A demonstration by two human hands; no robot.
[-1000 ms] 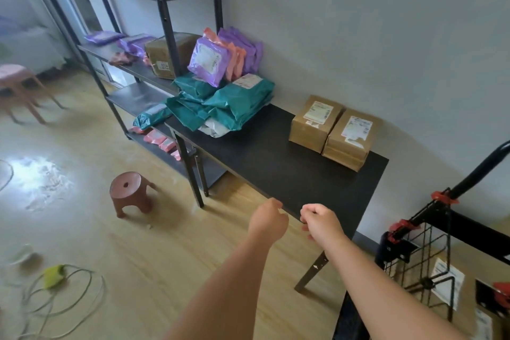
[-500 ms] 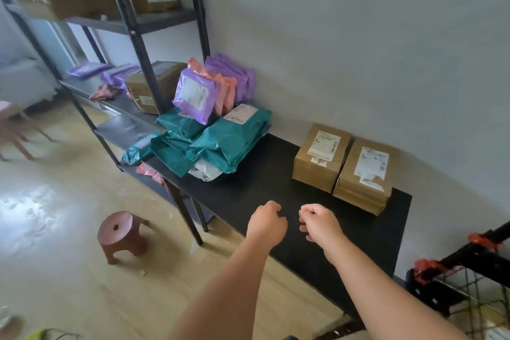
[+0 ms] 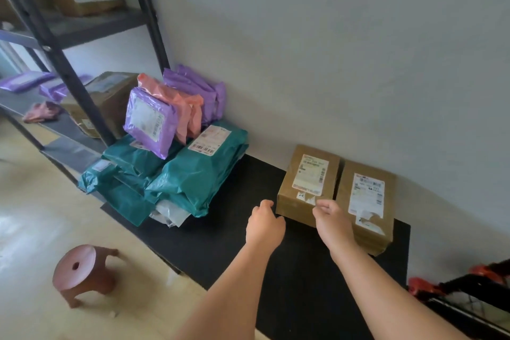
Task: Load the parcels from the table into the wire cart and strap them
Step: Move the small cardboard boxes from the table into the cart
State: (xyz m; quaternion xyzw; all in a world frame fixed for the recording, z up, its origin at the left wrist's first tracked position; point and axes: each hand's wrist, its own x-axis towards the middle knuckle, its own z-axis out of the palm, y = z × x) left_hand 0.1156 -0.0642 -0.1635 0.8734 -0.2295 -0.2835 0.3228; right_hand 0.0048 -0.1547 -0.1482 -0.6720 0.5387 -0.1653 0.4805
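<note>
We reach across the black table for the nearer of two brown cardboard boxes standing against the wall, its twin touching it on the side away from the mailers. Our left hand, loosely curled and holding nothing, hovers just short of that box's near corner; our right hand, fingers half-bent and also empty, is over its front edge. Green, purple and pink mailer bags lie heaped further along the table from the box. The wire cart shows only at the table's end. We judge a grip on both side faces, lifted level, would serve best
</note>
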